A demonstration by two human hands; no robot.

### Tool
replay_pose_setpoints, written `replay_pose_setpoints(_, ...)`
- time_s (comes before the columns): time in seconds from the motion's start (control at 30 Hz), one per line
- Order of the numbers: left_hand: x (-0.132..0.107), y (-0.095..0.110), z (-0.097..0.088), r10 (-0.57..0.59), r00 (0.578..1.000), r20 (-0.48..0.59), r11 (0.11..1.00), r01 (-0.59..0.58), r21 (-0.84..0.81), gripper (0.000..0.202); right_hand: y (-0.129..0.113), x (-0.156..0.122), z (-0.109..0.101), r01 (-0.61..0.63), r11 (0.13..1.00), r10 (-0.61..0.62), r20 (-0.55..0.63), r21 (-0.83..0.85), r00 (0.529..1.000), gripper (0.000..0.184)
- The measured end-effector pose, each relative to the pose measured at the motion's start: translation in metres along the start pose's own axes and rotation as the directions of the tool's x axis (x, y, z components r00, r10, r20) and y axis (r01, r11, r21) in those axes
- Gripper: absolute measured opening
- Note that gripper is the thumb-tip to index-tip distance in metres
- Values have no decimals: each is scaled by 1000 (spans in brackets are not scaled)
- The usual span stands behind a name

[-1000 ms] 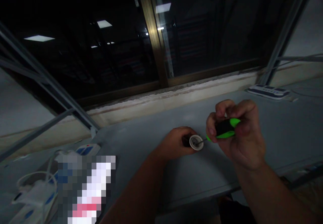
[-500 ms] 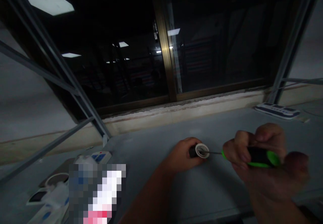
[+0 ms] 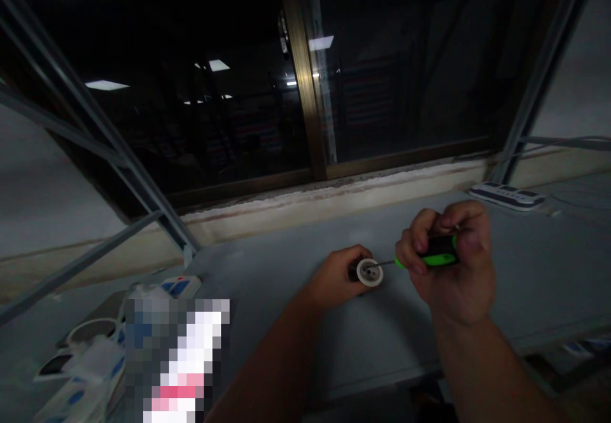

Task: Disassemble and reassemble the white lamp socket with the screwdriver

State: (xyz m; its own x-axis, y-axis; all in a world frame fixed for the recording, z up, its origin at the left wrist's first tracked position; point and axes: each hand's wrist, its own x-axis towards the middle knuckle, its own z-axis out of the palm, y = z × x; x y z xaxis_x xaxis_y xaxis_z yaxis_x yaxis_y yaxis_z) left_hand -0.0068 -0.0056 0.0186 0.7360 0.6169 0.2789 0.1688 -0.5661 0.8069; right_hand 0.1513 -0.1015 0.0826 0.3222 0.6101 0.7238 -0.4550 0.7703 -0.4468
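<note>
My left hand (image 3: 334, 278) is closed round a small dark cylindrical part with a white round rim (image 3: 370, 273), a little above the grey table. The rim faces me, and metal pieces show inside it. In my right hand (image 3: 461, 283) is a screwdriver (image 3: 439, 259) with a black and green handle. Its thin shaft points left, and the tip reaches into the open face of the cylindrical part. Whether the tip sits on a screw is too small to tell.
Left on the grey table (image 3: 267, 238) lie a kitchen scale (image 3: 55, 366), plastic-wrapped things and a white and blue power strip (image 3: 181, 285), beside a blurred-out patch. Another power strip (image 3: 508, 195) lies at the back right. Metal frame bars and a dark window stand behind.
My right hand has turned, its thumb coming in round the screwdriver handle. The white-rimmed part now faces me more fully. The view has shifted slightly.
</note>
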Motion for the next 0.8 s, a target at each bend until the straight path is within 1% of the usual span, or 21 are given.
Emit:
replay_pose_setpoints(0.1,1,-1,0,0,1000,11,1000,-1,16,29,4,1,-3,3,1000,-3,-27,-18,1000,23)
replay_pose_setpoints(0.27,2,-2,-1,5,1000,7,997,-6,71,30,7,2,-5,-32,999,32,-43,-12,999,23)
replay_pose_setpoints(0.4,2,-4,-4,-15,999,-50,988,23,155,26,5,3,-8,-2,1000,1,-55,-31,999,21)
replay_pose_setpoints(0.53,3,-9,-7,-6,995,-98,963,32,267,26,0,6,-12,39,999,-40,-68,-25,997,15)
replay_pose_setpoints(0.67,4,-14,-9,2,989,-147,932,52,360,31,-5,10,-16,80,994,-89,-136,-68,987,12)
replay_pose_setpoints(0.8,5,-14,-9,32,987,-155,910,35,414,33,-6,14,-21,68,985,-103,-218,-161,971,12)
